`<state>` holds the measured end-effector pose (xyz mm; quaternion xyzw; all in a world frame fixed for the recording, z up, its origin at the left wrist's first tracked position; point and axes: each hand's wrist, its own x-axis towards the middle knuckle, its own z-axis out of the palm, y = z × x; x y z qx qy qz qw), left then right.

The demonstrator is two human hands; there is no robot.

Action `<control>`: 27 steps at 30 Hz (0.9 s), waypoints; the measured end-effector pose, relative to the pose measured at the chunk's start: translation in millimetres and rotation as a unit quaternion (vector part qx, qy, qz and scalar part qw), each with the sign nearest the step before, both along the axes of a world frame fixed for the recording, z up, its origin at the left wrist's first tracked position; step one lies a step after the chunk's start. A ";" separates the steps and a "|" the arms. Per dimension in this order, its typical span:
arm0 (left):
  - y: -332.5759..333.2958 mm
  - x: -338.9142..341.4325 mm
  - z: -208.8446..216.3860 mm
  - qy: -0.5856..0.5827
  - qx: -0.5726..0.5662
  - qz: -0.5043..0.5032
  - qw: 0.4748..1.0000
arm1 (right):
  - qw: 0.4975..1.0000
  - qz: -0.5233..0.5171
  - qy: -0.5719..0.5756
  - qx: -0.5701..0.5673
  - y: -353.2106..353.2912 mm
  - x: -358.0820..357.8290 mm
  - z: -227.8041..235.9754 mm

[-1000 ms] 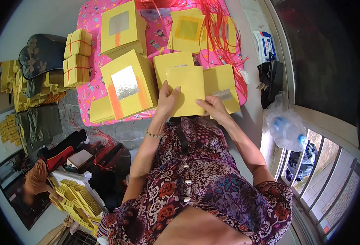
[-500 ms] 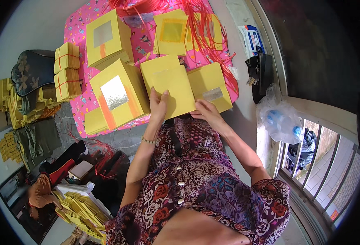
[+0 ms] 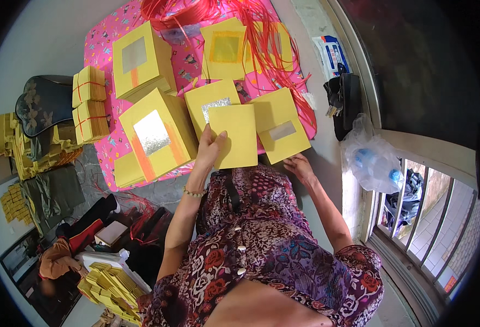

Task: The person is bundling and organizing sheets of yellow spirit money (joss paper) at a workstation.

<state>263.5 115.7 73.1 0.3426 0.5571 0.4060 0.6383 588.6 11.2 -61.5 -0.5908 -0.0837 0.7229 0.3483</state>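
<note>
Head view: left grip (image 3: 210, 149) pinches flat rectangular yellow paper (image 3: 238, 137), closure of right grip (image 3: 301, 168) unclear.

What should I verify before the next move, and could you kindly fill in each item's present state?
1. Left hand gripping the plain-faced yellow paper by its left edge: ok.
2. Right hand touching the right-hand silver-patched paper: cannot tell; fingertips are at its lower edge.
3. Silver square on the near-left stack uncovered: ok.
4. Red strands clear of the back-right yellow sheet: not ok; they lie across it.
5. Small yellow bundles tied: ok.
</note>
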 end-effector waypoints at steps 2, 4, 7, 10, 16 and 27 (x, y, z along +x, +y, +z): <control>3.5 1.8 8.7 -0.011 -0.007 -0.017 1.000 | 0.999 0.024 -0.019 0.019 17.7 -7.4 11.0; 8.5 4.8 21.1 -0.010 -0.031 -0.066 0.997 | 0.988 0.090 -0.042 0.114 38.2 -10.1 11.4; 18.5 12.4 24.7 -0.020 -0.024 -0.126 0.991 | 0.937 0.210 -0.180 0.213 83.6 -19.4 15.3; 30.6 14.5 7.1 0.024 0.014 -0.195 0.980 | 0.835 0.265 -0.351 0.331 117.3 -38.7 31.6; 84.9 48.2 -21.4 0.272 0.140 -0.387 0.870 | 0.764 0.289 -0.418 0.399 149.8 -15.6 -5.0; 166.2 106.7 -65.0 0.306 0.097 -0.415 0.851 | 0.985 0.143 0.045 0.081 164.3 12.8 7.6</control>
